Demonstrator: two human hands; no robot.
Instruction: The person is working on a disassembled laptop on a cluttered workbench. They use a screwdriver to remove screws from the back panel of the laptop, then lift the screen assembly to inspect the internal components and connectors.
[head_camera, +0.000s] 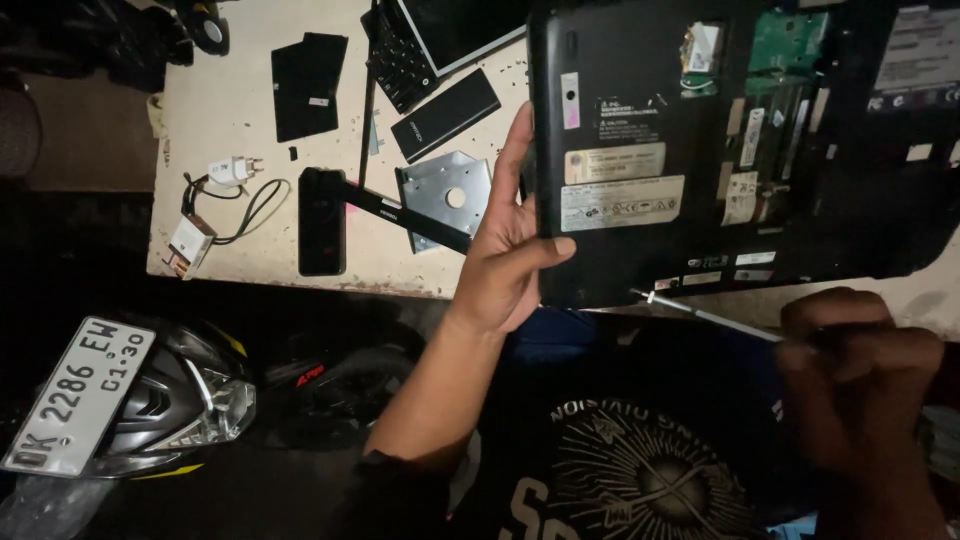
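A black laptop (700, 150) lies bottom-up on the pale table (240, 110), its cover off so green boards and labels show. My left hand (505, 245) grips the laptop's left edge, thumb on the underside. My right hand (860, 375) is closed around the handle of a screwdriver (700, 315), whose metal shaft points up-left with its tip at the laptop's near edge.
Loose black covers (308, 85), a metal drive caddy (445, 195), a keyboard part (400, 55), a black battery (322, 222) and a white charger with cable (225, 175) lie left of the laptop. Below the table edge stands a motorbike front with a number plate (80, 395).
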